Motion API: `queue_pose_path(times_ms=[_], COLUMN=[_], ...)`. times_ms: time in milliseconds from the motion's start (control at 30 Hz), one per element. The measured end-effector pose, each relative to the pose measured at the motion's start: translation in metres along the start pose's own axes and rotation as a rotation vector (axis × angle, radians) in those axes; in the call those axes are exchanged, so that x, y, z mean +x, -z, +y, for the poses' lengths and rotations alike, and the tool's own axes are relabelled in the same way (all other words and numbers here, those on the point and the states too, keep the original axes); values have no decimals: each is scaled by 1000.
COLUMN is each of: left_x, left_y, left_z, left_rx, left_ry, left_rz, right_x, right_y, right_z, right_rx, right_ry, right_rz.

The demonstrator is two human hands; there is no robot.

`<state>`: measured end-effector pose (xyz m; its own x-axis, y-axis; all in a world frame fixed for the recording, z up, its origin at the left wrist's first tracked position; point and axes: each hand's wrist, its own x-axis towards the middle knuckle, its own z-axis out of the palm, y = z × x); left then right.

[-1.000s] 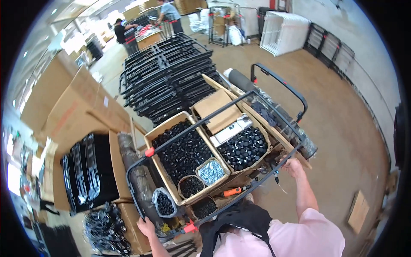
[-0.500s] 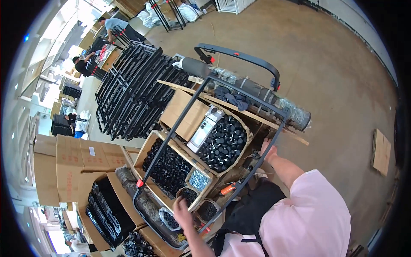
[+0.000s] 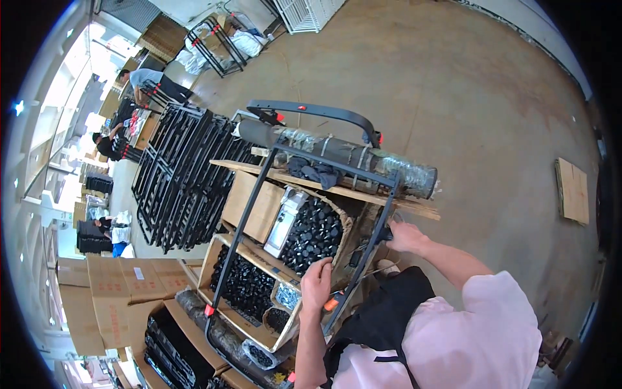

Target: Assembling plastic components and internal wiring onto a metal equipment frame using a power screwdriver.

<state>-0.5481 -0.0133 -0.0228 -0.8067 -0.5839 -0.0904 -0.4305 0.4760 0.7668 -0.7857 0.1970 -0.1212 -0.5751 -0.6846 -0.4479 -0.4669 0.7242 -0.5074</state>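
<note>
Dark metal frame (image 3: 372,245) is spanning the parts boxes in front of me. Carton of black caps (image 3: 314,233) is sitting inside its outline. My right hand (image 3: 406,238) is curling its fingers at the frame's right-hand bar, grip unclear. My left hand (image 3: 316,285) is hovering by the carton's near edge, fingers bent; can't tell if it's pinching anything. Orange tool (image 3: 334,302) is lying just beside it, partly hidden.

I have, over my link, a tubular frame (image 3: 240,227) above the parts box (image 3: 208,262) on the left and the carton (image 3: 348,223) of caps (image 3: 314,236) on the right, a plank (image 3: 414,209) beyond the carton, a wrapped roll (image 3: 416,176) behind the plank
</note>
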Motion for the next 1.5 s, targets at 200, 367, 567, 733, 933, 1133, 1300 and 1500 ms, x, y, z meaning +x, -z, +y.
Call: queue_pose_path(times_ms=[200,367,567,733,933,1133,1300,1500], left_x=[65,130,161,171,182,177,177,179], left_y=[-40,-65,-87,-110,-121,-124,-125,-130], left_z=[47,120,204,193,182,167,174,174], left_rx=[-340,-584,-751,-934,-989,-1008,-1049,-1065], left_ry=[-4,-199,-344,-232,-161,-155,-131,-104], left_rz=[-123,-270,-447,-441,-417,-415,-409,-407], right_x=[-77,-104,-83,-52,-39,-37,-38,-27], right_y=[92,209,260,247,245,243,250,247], right_z=[11,-36,-80,-69,-69,-69,-72,-64], right_rx=[31,147,-48,-112,-124,-143,-158,-175], right_ry=[-116,-55,54,40,3,61,47,67], right_rz=[-179,-92,57,48,-16,-9,-56,-49])
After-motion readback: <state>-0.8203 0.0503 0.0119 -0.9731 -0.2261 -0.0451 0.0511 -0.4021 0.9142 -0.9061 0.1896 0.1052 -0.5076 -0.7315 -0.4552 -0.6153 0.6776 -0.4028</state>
